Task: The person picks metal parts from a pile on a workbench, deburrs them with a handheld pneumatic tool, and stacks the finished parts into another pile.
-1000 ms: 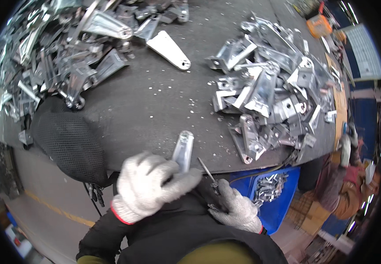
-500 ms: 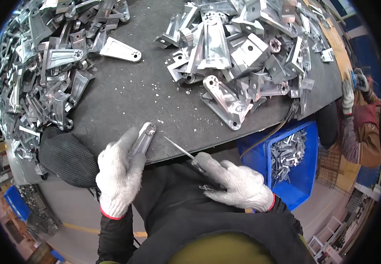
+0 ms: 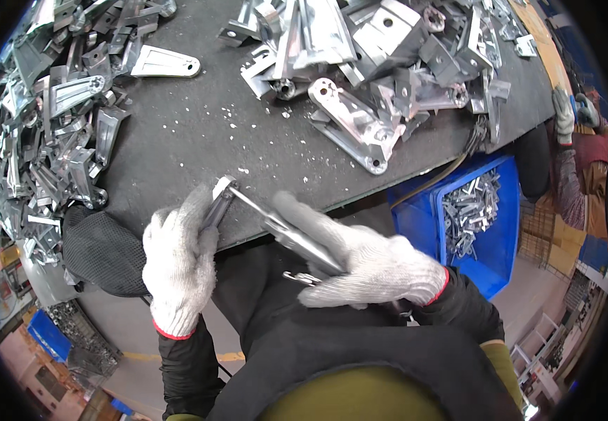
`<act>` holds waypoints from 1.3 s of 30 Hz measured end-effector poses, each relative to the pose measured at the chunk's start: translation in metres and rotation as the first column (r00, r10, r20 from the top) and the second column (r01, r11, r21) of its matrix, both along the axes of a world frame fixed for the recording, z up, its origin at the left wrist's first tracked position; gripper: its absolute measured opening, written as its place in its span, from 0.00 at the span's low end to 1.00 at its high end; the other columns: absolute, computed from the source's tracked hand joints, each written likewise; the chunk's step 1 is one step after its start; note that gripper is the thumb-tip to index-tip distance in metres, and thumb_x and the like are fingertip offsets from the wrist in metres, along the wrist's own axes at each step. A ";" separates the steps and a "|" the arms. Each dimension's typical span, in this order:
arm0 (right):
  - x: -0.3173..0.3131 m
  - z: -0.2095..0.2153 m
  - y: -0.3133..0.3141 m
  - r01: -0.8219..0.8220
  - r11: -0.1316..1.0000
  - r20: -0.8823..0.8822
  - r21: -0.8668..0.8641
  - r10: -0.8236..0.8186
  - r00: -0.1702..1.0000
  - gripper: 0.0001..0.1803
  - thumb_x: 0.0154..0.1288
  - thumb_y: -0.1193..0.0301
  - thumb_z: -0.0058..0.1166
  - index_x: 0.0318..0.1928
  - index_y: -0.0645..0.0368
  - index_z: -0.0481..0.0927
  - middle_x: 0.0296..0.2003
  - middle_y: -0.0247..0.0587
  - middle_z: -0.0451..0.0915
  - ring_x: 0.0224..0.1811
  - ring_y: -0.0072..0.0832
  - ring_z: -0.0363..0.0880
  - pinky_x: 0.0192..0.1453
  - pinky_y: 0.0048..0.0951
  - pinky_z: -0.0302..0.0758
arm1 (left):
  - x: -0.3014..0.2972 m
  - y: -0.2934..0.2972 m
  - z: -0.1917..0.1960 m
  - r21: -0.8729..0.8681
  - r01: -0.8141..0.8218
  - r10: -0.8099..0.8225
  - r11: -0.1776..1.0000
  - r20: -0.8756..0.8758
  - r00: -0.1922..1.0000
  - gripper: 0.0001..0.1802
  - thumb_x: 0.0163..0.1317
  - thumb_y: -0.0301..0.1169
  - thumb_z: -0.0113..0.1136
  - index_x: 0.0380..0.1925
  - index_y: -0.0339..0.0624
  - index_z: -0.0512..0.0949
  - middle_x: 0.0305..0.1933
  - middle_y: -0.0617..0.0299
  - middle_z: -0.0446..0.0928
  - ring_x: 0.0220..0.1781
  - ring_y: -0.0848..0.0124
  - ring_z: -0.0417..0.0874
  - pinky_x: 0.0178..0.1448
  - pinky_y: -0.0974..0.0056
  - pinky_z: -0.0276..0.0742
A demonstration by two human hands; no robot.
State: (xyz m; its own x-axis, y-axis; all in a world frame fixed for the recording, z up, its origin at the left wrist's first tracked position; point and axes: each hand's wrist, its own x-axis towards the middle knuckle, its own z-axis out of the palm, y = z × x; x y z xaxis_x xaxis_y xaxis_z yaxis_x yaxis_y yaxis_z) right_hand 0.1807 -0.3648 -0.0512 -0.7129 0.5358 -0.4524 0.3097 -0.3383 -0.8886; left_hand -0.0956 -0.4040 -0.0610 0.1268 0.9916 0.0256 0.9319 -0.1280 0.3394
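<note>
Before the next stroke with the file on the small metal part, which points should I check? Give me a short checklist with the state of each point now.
1. Left hand grips the metal part firmly: ok, gloved fingers wrap around it.
2. Right hand holds the file by its handle end: ok.
3. File tip meets the part: ok, it touches the upper end of the part.
4. Part is supported on the table: ok, it lies at the near table edge.
5. Both hands have gloves: ok, white knit gloves.
6. Burr is removed: cannot tell, the edge is too small to see.
</note>
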 end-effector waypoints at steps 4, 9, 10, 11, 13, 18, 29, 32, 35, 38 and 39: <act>-0.014 -0.004 -0.012 -0.041 0.999 0.039 -0.012 0.041 0.998 0.52 0.71 0.65 0.58 0.87 0.49 0.43 0.41 0.57 0.86 0.29 0.44 0.87 0.42 0.42 0.83 | 0.003 -0.001 -0.001 0.006 -0.019 0.019 1.000 0.020 1.000 0.31 0.60 0.22 0.69 0.65 0.51 0.82 0.49 0.54 0.83 0.51 0.54 0.84 0.58 0.54 0.80; -0.009 0.022 -0.003 -0.414 0.787 0.475 0.457 0.178 0.862 0.44 0.70 0.72 0.54 0.84 0.57 0.54 0.26 0.49 0.82 0.21 0.39 0.83 0.24 0.45 0.79 | 0.002 -0.002 -0.005 0.057 -0.004 0.006 0.998 -0.034 0.999 0.30 0.60 0.21 0.68 0.64 0.50 0.83 0.51 0.53 0.83 0.53 0.52 0.84 0.59 0.52 0.80; -0.008 0.024 -0.005 -0.424 0.760 0.512 0.493 0.140 0.847 0.42 0.68 0.70 0.55 0.82 0.59 0.60 0.24 0.42 0.81 0.19 0.37 0.82 0.17 0.42 0.73 | 0.001 -0.003 -0.008 0.077 -0.009 0.014 0.997 -0.065 0.998 0.29 0.60 0.20 0.67 0.63 0.49 0.83 0.49 0.53 0.83 0.53 0.52 0.84 0.59 0.52 0.80; -0.008 0.019 -0.012 -0.422 0.762 0.513 0.491 0.138 0.847 0.42 0.68 0.70 0.55 0.82 0.59 0.60 0.24 0.42 0.81 0.19 0.37 0.82 0.17 0.42 0.73 | 0.002 -0.003 -0.008 0.075 -0.006 0.011 0.997 -0.063 0.998 0.29 0.60 0.20 0.67 0.63 0.49 0.83 0.49 0.53 0.83 0.53 0.52 0.84 0.59 0.52 0.80; -0.010 0.005 -0.031 -0.098 0.717 0.241 0.690 -0.101 0.965 0.42 0.68 0.68 0.56 0.82 0.56 0.62 0.24 0.40 0.82 0.18 0.32 0.81 0.15 0.40 0.70 | 0.004 -0.002 -0.008 0.055 0.008 -0.007 0.998 -0.010 1.000 0.29 0.58 0.22 0.69 0.63 0.50 0.83 0.44 0.62 0.82 0.54 0.56 0.81 0.64 0.52 0.76; -0.035 0.035 -0.035 -0.369 0.743 0.607 0.559 -0.064 0.792 0.47 0.70 0.63 0.61 0.85 0.44 0.54 0.27 0.44 0.83 0.16 0.41 0.81 0.16 0.53 0.74 | -0.002 -0.005 -0.014 0.095 0.060 -0.052 0.994 -0.082 0.995 0.29 0.58 0.23 0.70 0.62 0.51 0.84 0.42 0.62 0.81 0.54 0.56 0.81 0.64 0.51 0.76; 0.023 0.039 -0.040 -0.288 0.824 0.557 0.488 -0.040 0.830 0.50 0.67 0.62 0.64 0.85 0.40 0.53 0.36 0.54 0.80 0.24 0.49 0.85 0.26 0.50 0.82 | -0.008 0.033 0.014 -0.437 -0.096 0.377 0.894 0.621 0.687 0.25 0.61 0.23 0.69 0.61 0.39 0.85 0.54 0.53 0.88 0.54 0.65 0.88 0.60 0.61 0.82; 0.028 0.031 -0.040 -0.242 0.789 0.562 0.564 -0.153 0.813 0.49 0.70 0.61 0.62 0.86 0.38 0.51 0.40 0.56 0.79 0.26 0.50 0.86 0.30 0.52 0.83 | 0.012 0.055 0.041 -0.378 -0.176 0.405 0.909 0.702 0.586 0.24 0.66 0.23 0.68 0.63 0.28 0.81 0.57 0.49 0.87 0.57 0.65 0.87 0.62 0.63 0.82; 0.029 0.021 -0.020 -0.272 0.770 0.544 0.577 -0.114 0.831 0.50 0.71 0.60 0.62 0.86 0.35 0.49 0.40 0.57 0.79 0.28 0.50 0.88 0.30 0.52 0.84 | 0.052 0.097 0.065 -0.121 -0.232 0.202 0.965 0.907 0.370 0.24 0.68 0.20 0.69 0.62 0.23 0.79 0.61 0.43 0.85 0.58 0.63 0.88 0.63 0.62 0.82; 0.018 0.025 -0.011 -0.335 0.755 0.624 0.563 -0.123 0.772 0.51 0.71 0.60 0.62 0.86 0.36 0.47 0.43 0.57 0.80 0.29 0.50 0.89 0.29 0.51 0.83 | 0.095 0.159 0.088 0.312 0.021 -0.230 0.950 0.653 0.722 0.23 0.68 0.16 0.64 0.63 0.30 0.80 0.60 0.50 0.87 0.59 0.68 0.88 0.66 0.64 0.83; 0.013 0.032 -0.009 -0.355 0.782 0.655 0.513 -0.089 0.750 0.54 0.68 0.58 0.65 0.86 0.33 0.46 0.47 0.61 0.81 0.33 0.54 0.90 0.34 0.53 0.85 | 0.109 0.183 0.085 0.560 0.096 -0.477 0.823 0.590 0.652 0.21 0.65 0.17 0.66 0.59 0.33 0.83 0.51 0.51 0.90 0.50 0.64 0.92 0.58 0.61 0.87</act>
State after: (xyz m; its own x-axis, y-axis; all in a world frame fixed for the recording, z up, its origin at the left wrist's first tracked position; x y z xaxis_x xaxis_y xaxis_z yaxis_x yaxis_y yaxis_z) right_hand 0.1938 -0.3737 -0.0192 -0.4724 0.7618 -0.4432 0.8482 0.2562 -0.4636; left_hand 0.0130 -0.2206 0.0242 0.1587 0.7477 0.6448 0.3395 -0.6546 0.6754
